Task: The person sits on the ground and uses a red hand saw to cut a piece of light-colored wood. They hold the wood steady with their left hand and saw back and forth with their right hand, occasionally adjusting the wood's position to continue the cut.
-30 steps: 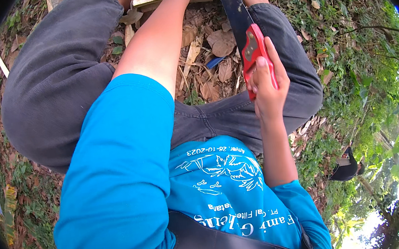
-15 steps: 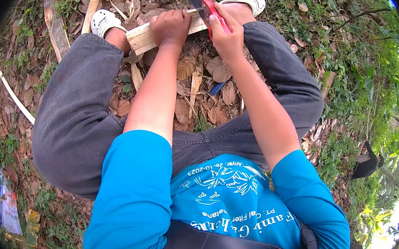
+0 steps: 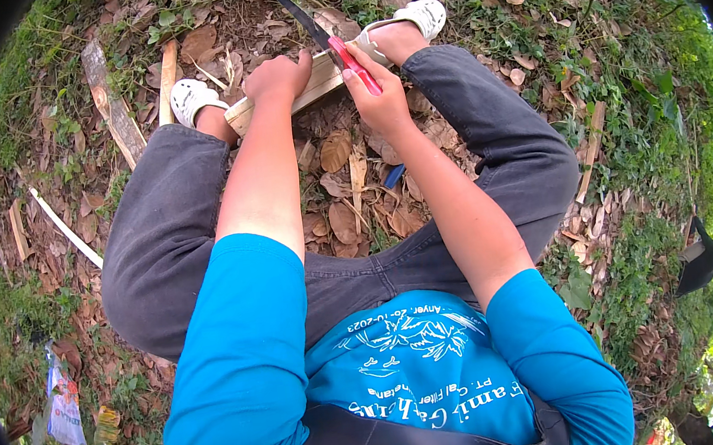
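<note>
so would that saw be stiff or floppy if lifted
The saw may flex slightly, as its dark blade looks long and thin. It is probably light enough for one hand: only the right hand grips its red handle.

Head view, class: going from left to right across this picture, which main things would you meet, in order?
Pale curved strip, weathered plank, left foot's white clog, left hand, right hand gripping the red saw handle, narrow wooden piece, person in dark clothing.
</note>
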{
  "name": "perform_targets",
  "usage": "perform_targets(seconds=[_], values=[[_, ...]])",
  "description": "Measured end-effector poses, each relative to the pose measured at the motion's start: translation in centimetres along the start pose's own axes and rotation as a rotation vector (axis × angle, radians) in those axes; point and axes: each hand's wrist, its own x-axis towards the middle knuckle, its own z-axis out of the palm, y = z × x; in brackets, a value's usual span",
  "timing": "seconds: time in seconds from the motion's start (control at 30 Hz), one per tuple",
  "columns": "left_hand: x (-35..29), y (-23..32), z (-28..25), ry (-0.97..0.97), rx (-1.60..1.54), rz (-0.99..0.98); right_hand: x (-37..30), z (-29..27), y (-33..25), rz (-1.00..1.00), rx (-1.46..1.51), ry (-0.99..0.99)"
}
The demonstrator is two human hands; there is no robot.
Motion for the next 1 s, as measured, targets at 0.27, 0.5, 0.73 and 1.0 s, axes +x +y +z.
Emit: perform_targets(seconds=[0.27,0.5,0.73,1.0], values=[[-0.3,0.1,0.1,0.019,0.028,0.026,-3.3,-0.7,1.3,-0.048,-0.111,0.001],[0.8,-1.2,1.1,0.121,0.026,0.043,-4.7,-1.7,1.8,0.060,-0.139,-0.187],[0.4,-0.8,0.0,0.124,0.005,0.052,-3.0,-1.8,1.3,0.133,-0.033,-0.128],[-0.4,-1.4,1.5,0.316,0.013,0.334,-4.0,-2.6,-2.4,0.248,0.033,0.028]])
